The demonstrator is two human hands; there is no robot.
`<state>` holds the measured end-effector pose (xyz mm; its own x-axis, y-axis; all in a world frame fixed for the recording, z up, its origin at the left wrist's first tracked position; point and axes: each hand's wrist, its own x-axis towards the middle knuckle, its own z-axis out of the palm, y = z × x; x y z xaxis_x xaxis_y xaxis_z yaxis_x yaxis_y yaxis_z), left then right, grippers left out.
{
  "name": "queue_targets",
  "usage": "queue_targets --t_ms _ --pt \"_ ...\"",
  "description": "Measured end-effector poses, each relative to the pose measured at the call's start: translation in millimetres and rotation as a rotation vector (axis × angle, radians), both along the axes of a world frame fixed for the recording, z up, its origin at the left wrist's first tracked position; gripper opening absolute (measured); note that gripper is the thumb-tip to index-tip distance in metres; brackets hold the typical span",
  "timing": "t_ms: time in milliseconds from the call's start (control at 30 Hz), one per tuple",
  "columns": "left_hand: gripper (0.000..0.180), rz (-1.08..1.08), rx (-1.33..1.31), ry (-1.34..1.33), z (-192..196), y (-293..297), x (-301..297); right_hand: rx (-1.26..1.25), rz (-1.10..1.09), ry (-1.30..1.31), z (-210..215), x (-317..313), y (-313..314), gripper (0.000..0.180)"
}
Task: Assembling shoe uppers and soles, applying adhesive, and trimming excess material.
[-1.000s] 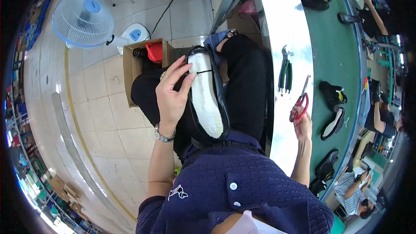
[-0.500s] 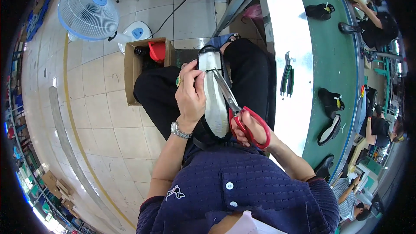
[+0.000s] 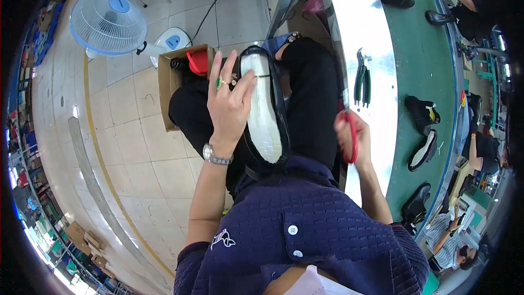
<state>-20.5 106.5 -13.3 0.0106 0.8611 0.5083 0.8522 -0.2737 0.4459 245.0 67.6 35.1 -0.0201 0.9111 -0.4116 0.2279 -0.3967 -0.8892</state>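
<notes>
A black shoe (image 3: 266,114) with a white insole lies sole-up on my lap, toe pointing away from me. My left hand (image 3: 228,104) rests flat on its left side, fingers spread over the insole, a green ring on one finger and a metal watch on the wrist. My right hand (image 3: 352,139) holds red-handled scissors (image 3: 352,135) by my right thigh, at the edge of the steel workbench (image 3: 360,33). The blades are hidden behind the hand.
A cardboard box (image 3: 173,79) with a red item stands on the tiled floor by my left knee; a fan (image 3: 108,22) beyond it. Green-handled pliers (image 3: 362,76) lie on the bench. Black shoes (image 3: 421,114) ride the green conveyor (image 3: 431,65). Other workers sit at right.
My right hand took the scissors from the bench to the shoe, then drew them back right, off the shoe. My left hand stayed on the shoe and spread its fingers.
</notes>
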Motion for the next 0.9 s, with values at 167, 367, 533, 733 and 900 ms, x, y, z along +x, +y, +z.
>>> queue_targets --t_ms 167,367,533,733,900 --pt "0.01 0.015 0.108 0.072 -8 0 -2 0.017 -0.275 -0.659 -43 82 -2 0.033" --pt "0.005 0.062 0.074 -0.097 -15 -4 3 -0.012 -0.248 -1.057 -98 153 -44 0.046" --pt "0.008 0.065 0.09 -0.12 -7 -2 6 -0.071 -0.086 -1.193 -110 157 -52 0.049" --pt "0.012 -0.109 -0.302 0.173 30 8 -5 0.164 0.038 -0.848 -72 94 -15 0.041" --pt "0.012 -0.13 -0.381 -0.116 21 7 -10 0.016 0.406 0.086 -48 -10 -13 0.082"
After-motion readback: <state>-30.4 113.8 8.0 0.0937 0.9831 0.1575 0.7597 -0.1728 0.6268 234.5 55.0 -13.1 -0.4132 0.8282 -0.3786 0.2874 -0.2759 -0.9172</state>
